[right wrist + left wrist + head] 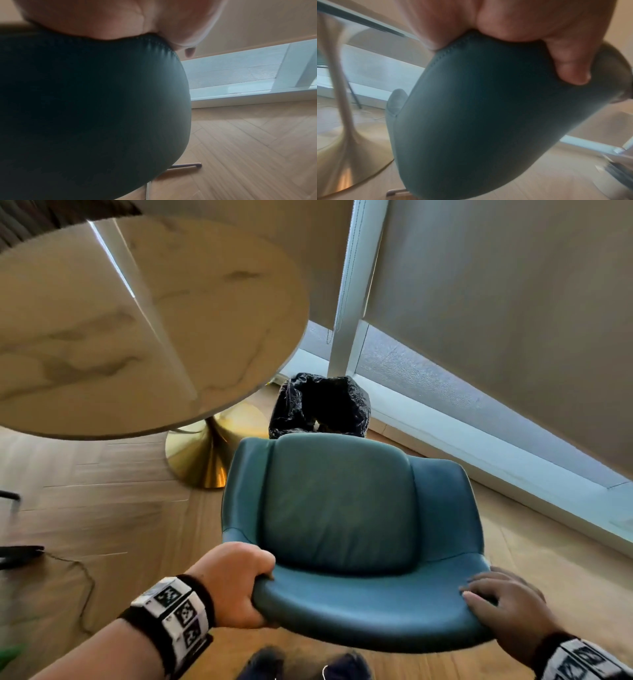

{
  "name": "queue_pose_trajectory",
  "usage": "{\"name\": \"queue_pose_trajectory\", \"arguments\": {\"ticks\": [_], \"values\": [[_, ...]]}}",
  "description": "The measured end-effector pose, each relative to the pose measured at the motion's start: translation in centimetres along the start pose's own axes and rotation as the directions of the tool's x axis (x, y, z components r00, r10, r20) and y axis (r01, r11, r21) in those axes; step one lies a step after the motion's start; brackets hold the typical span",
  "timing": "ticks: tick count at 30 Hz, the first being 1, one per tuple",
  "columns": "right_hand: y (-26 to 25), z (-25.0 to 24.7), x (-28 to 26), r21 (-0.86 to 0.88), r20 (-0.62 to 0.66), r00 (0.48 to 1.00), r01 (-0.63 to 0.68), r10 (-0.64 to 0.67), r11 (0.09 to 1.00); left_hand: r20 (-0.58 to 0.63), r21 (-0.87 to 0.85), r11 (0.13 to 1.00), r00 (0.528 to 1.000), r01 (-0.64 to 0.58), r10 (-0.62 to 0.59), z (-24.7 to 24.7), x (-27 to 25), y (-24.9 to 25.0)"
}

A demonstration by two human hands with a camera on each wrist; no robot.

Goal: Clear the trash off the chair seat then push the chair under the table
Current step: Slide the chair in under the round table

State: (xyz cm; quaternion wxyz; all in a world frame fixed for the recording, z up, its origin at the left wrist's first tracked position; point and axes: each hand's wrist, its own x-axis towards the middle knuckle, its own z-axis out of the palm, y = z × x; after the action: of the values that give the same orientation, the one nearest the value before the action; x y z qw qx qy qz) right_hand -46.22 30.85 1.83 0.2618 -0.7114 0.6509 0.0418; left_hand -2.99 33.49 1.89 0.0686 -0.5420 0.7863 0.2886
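Observation:
A teal padded chair stands on the wood floor, its seat facing the black-bagged bin. Nothing lies on the seat cushion. My left hand grips the left end of the backrest's top edge; in the left wrist view its thumb presses into the chair's back. My right hand lies over the right end of that edge with the fingers spread and fairly flat. In the right wrist view its palm rests on the chair's rim. The round marble table is at the left front.
The table's gold pedestal base stands just left of the chair. A low window sill and blinds run along the right. A thin cable trails on the floor at left. My feet are behind the chair.

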Motion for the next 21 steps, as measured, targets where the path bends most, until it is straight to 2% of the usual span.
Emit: {"name": "queue_pose_trajectory", "arguments": {"ticks": [4,9,13,21], "values": [[-2.2,0.9,1.1,-0.034,0.023,0.998,0.066,-0.066,0.997,0.023,-0.038,0.997,0.997,0.069,-0.068,-0.6,-1.5,-1.9],[-4.9,1.6,1.6,-0.015,0.039,0.992,0.12,-0.119,0.993,-0.037,-0.231,0.954,0.978,0.189,-0.203,-0.3,-3.3,-3.8],[-5.9,2.5,1.1,0.03,0.041,0.994,0.102,-0.103,0.994,-0.052,-0.227,0.945,0.966,0.237,-0.254,0.1,-4.0,-4.1],[-7.6,2.9,0.1,-0.004,0.028,0.989,0.144,-0.143,0.99,-0.104,-0.209,0.932,0.941,0.295,-0.321,1.0,-6.2,-3.8]]}}
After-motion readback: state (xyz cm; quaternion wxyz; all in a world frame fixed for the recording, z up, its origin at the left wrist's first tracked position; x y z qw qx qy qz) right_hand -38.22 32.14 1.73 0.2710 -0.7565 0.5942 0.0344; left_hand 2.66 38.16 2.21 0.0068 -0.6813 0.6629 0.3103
